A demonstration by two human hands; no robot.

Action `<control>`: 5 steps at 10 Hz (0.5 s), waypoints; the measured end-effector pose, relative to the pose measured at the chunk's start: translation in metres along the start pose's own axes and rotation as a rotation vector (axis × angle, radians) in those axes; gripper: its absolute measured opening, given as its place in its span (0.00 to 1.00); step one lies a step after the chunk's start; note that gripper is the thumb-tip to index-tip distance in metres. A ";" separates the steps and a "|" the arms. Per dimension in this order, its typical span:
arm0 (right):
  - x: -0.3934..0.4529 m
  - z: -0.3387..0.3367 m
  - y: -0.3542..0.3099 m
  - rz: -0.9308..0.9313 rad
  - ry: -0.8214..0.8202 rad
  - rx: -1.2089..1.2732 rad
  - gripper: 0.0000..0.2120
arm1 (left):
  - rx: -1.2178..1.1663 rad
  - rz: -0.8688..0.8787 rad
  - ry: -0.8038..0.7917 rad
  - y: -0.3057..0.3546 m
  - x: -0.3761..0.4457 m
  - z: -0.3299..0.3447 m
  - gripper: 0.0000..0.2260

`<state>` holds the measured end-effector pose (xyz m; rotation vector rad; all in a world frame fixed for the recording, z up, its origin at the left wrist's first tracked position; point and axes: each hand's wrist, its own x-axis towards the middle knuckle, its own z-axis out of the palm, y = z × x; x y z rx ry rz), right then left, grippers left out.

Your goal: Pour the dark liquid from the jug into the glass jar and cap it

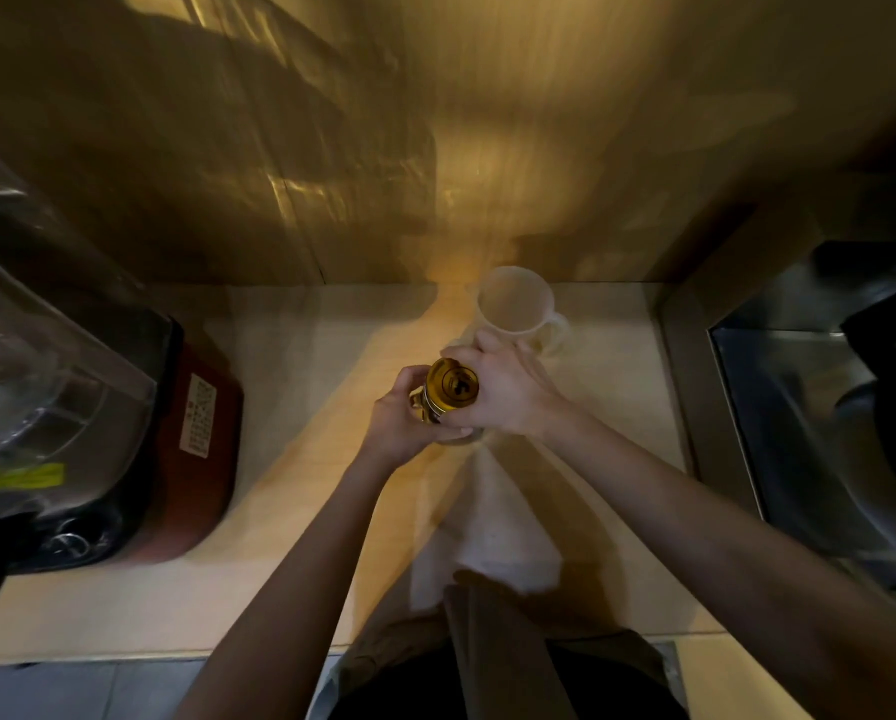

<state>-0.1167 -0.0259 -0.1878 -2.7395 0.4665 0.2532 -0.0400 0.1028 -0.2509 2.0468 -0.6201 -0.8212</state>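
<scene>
Both hands meet on the small glass jar (438,407) at the centre of the pale surface (289,356). The right hand (503,389) has its grip clenched around the round gold metal lid (453,384) on top of the jar, fingers curled over the lid's 3 o'clock edge. The left hand (399,420) wraps the jar's body from 9 o'clock, grasping it firmly — the glass and what it holds are mostly hidden by the fingers. At 1 o'clock from the jar, just beyond the right hand, stands the translucent white plastic jug (516,304), upright, handle toward 4 o'clock. A white cloth (492,527) lies beneath the forearms at 6 o'clock. At 9 o'clock — well apart — sits a dark red appliance with a clear cover (123,407). A steel sink (809,407) lies at 3 o'clock.
</scene>
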 end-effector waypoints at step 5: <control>-0.103 -0.168 -0.026 -0.182 0.738 0.951 0.13 | 0.125 0.131 -0.055 0.120 -0.011 -0.075 0.39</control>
